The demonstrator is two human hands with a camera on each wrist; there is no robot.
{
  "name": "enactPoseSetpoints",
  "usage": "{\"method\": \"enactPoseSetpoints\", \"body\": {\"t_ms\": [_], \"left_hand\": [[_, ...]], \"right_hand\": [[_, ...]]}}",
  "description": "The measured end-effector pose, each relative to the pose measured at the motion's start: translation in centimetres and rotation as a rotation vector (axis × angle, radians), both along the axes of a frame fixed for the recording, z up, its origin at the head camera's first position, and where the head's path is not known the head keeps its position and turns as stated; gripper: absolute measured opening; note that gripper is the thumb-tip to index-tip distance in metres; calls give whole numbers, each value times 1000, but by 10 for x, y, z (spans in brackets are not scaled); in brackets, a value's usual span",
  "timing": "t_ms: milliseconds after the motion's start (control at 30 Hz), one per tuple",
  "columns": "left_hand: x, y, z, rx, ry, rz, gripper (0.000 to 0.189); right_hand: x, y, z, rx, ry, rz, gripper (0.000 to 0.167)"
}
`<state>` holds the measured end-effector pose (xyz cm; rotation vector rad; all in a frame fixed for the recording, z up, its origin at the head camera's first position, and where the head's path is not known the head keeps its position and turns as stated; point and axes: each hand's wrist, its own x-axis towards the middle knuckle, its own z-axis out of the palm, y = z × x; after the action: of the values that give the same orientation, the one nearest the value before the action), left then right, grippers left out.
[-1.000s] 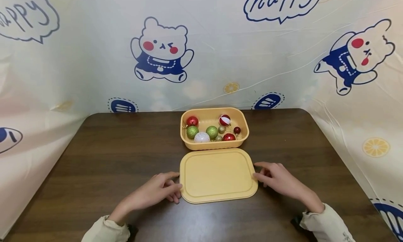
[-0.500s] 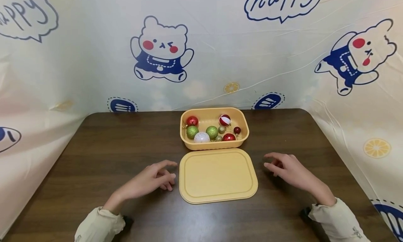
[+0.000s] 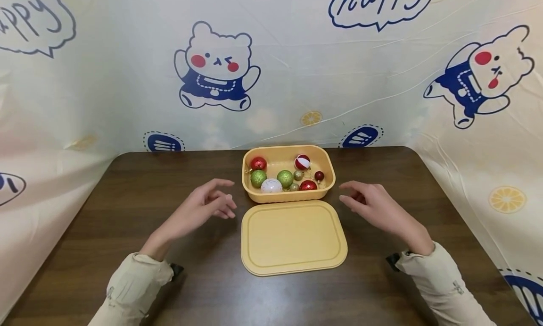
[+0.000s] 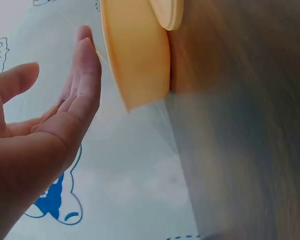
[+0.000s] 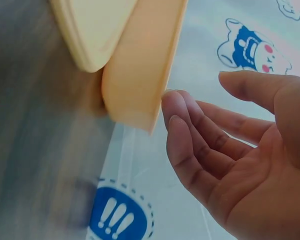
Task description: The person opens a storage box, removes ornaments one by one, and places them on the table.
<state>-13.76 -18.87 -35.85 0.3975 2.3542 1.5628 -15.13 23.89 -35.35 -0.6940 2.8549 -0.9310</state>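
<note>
A yellow plastic box (image 3: 247, 187) stands near the table's back edge with several Christmas baubles inside, among them a green bauble (image 3: 259, 178), a white bauble (image 3: 271, 186) and a red-and-white bauble (image 3: 302, 162). Its flat yellow lid (image 3: 294, 238) lies on the table just in front of it. To the left of the box my left hand (image 3: 208, 201) hovers with loosely bent fingers, holding nothing. On the other side my right hand (image 3: 369, 201) is raised near the box's right end, also holding nothing. Both wrist views show a gap between fingers and box wall.
The dark wooden table (image 3: 169, 184) spreads out on both sides of the box and lid. A printed cloth (image 3: 288, 80) with bear drawings hangs right behind the table's back edge and along its sides.
Both hands have let go of the lid's sides, moved outward, then forward to either side of the box. Lid and box have stayed in place.
</note>
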Motion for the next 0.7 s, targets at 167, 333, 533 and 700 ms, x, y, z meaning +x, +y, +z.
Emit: {"method": "enactPoseSetpoints", "body": {"t_ms": [167,333,533,700], "left_hand": [[-14,7,-4,51,-15,42,41],[-29,15,-4,6,20,93,42],[-45,25,-4,-34,80,158,38],[-50,32,-4,-50,147,182,32]], "right_hand": [[-8,-18,4,-2,16,5,33],[-20,-39,7,-52,64,12,36],[-38,-57,1,-109,93,16,35],[-51,-59,-13,-106,76,2,32]]}}
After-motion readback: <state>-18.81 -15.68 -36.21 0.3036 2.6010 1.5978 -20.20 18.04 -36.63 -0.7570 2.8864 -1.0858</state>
